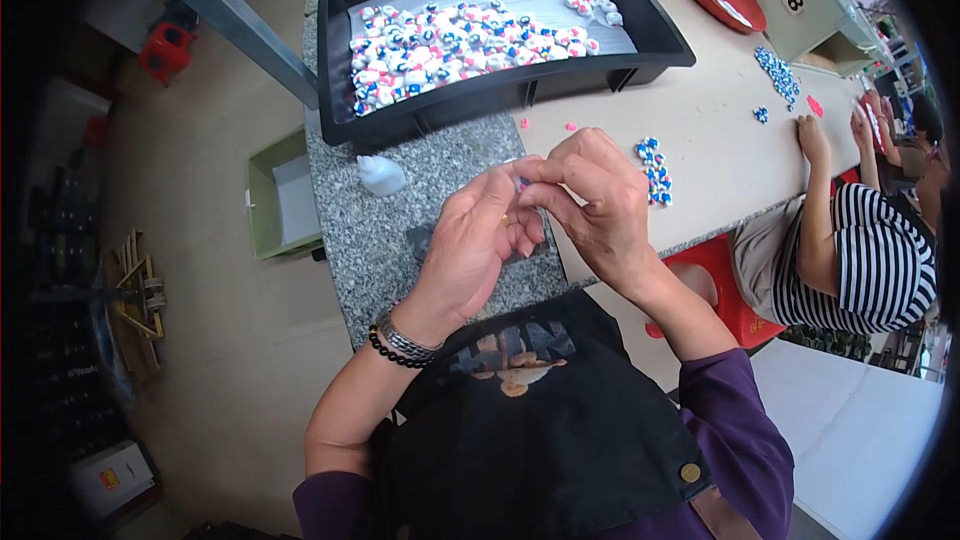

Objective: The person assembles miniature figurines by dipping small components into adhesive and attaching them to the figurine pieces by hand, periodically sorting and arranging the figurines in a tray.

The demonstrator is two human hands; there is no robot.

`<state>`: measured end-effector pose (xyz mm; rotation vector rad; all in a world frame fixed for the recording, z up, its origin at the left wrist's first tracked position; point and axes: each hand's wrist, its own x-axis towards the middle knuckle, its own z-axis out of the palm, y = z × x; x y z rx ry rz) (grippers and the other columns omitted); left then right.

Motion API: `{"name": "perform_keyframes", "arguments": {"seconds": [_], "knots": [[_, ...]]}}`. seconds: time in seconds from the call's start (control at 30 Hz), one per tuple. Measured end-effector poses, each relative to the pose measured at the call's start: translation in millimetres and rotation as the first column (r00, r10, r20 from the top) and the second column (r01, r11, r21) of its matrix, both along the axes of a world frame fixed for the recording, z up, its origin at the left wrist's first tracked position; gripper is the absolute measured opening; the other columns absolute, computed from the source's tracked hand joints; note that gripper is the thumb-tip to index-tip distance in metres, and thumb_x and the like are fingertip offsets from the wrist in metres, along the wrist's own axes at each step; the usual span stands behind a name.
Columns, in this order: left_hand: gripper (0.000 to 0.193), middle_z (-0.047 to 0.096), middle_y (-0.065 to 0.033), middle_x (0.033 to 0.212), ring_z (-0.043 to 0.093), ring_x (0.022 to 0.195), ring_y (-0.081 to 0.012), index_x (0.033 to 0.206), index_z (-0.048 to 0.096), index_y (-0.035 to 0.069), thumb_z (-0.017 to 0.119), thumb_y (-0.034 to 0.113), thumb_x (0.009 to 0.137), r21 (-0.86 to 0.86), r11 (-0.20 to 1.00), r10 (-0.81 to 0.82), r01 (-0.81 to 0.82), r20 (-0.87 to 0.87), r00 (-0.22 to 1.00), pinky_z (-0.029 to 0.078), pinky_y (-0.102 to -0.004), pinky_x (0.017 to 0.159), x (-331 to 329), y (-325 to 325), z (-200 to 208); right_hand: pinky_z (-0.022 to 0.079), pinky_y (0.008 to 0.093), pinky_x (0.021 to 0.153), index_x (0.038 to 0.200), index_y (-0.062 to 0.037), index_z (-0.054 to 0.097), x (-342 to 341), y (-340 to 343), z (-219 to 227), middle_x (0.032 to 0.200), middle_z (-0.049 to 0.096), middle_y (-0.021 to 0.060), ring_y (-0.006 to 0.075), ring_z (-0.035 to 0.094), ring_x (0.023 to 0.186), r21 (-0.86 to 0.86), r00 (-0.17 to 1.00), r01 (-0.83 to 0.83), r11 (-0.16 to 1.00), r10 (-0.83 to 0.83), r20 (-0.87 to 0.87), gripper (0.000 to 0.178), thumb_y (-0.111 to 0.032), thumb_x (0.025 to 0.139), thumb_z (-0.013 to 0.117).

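Note:
My left hand point(477, 240) and my right hand point(600, 202) meet above the granite table edge, thumbs and fingertips pinched together. Between them sits a tiny piece point(524, 183) with a bluish-purple spot; the fingers cover most of it, so its kind cannot be made out. A white squeeze bottle point(381, 176) stands to the left of my hands. Just right of my right hand lies a cluster of small blue, white and pink pieces point(655, 180). Two pink bits point(524, 123) rest beyond my fingers. Something dark and flat point(420, 238) is partly hidden behind my left hand.
A large black tray point(420, 125) of small white, blue and pink pieces stands at the back. Farther right are a red oval basket point(745, 15), loose blue pieces point(777, 78) and a co-worker in a striped shirt point(885, 260). A green bin point(262, 202) sits at floor level, left.

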<state>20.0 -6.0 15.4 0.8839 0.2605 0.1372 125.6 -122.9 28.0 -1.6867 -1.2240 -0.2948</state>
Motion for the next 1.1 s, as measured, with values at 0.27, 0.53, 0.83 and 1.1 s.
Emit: {"name": "perform_keyframes", "arguments": {"seconds": [0.27,0.53,0.83,1.1], "knots": [[0.041,0.060,-0.0018,0.090,0.052,0.073,-0.0059,0.126,0.051,-0.001,0.052,0.031,0.101,0.202,0.969,-0.137,0.142,-0.036,0.990,0.042,-0.0185,0.060,27,22,30,0.053,0.0264,0.068,0.125,0.0016,0.057,5,-15,19,0.085,0.067,0.0063,0.0151,0.065,0.079,0.094,0.807,-0.170,0.981,0.194,-0.557,0.053,0.009,0.075,0.072],[0.040,0.061,-0.0009,0.087,0.050,0.073,-0.0042,0.124,0.052,0.002,0.053,0.034,0.100,0.463,0.845,-0.239,0.267,-0.119,0.964,0.042,-0.0181,0.062,59,27,60,0.052,0.0275,0.069,0.144,-0.0011,0.037,22,-10,21,0.080,0.066,0.0108,0.0165,0.065,0.073,0.173,0.905,-0.156,0.972,0.211,-0.369,0.071,0.022,0.078,0.051],[0.021,0.056,-0.0065,0.066,0.052,0.059,-0.0105,0.103,0.061,0.004,0.057,0.022,0.095,0.996,0.017,0.065,-0.085,0.084,0.994,0.042,-0.0287,0.055,117,123,50,0.051,0.0236,0.073,0.140,-0.0009,0.039,92,-53,16,0.083,0.067,0.0068,0.0119,0.064,0.077,0.135,0.890,0.191,0.972,-0.114,-0.441,0.060,0.018,0.083,0.046],[0.039,0.065,-0.0255,0.091,0.064,0.088,-0.0424,0.107,0.051,0.002,0.050,0.040,0.097,0.853,-0.488,0.194,0.183,-0.098,0.976,0.049,-0.0495,0.071,168,249,-4,0.047,0.0378,0.088,0.123,-0.0082,0.059,107,-98,-19,0.107,0.063,0.0114,0.0285,0.056,0.100,-0.548,0.866,0.413,0.727,-0.501,-0.012,0.044,-0.012,0.081,0.070]]}}
